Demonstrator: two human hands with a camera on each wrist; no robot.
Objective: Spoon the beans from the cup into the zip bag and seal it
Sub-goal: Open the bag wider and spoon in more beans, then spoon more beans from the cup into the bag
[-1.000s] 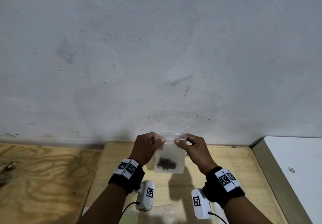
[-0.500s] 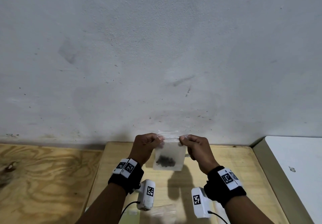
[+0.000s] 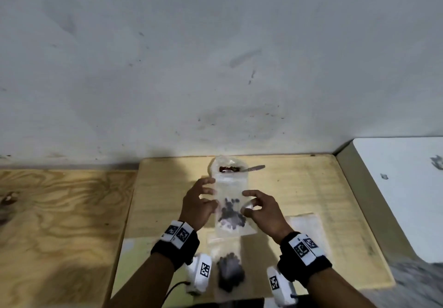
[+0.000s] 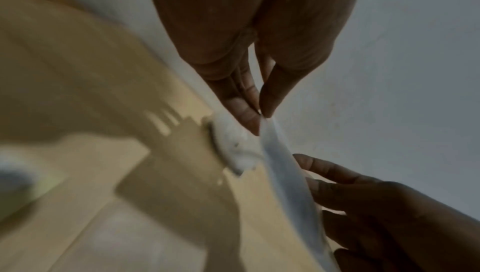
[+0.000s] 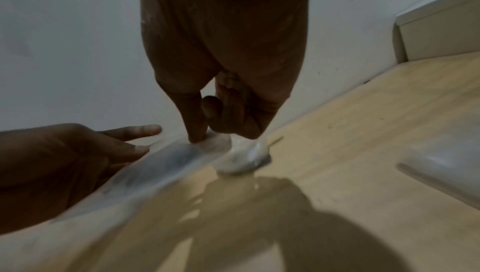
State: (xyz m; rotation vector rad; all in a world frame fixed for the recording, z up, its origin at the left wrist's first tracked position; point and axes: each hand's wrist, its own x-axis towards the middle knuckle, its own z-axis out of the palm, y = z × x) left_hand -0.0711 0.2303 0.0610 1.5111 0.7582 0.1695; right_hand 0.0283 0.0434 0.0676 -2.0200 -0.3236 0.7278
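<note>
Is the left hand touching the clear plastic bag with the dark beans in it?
Touching. The left wrist view shows the left hand pinching the top edge of the clear plastic zip bag between thumb and fingertip.

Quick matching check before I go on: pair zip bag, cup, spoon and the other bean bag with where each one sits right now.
Things:
1. zip bag
2. cup
3. spoon
4. other bean bag

Places:
A. far end of the wooden board, by the wall
B. nearest the camera, between the wrists
C. between the left hand and the right hand
D. in the cup, handle pointing right

Pairs: 1-C, 2-A, 3-D, 4-B
</note>
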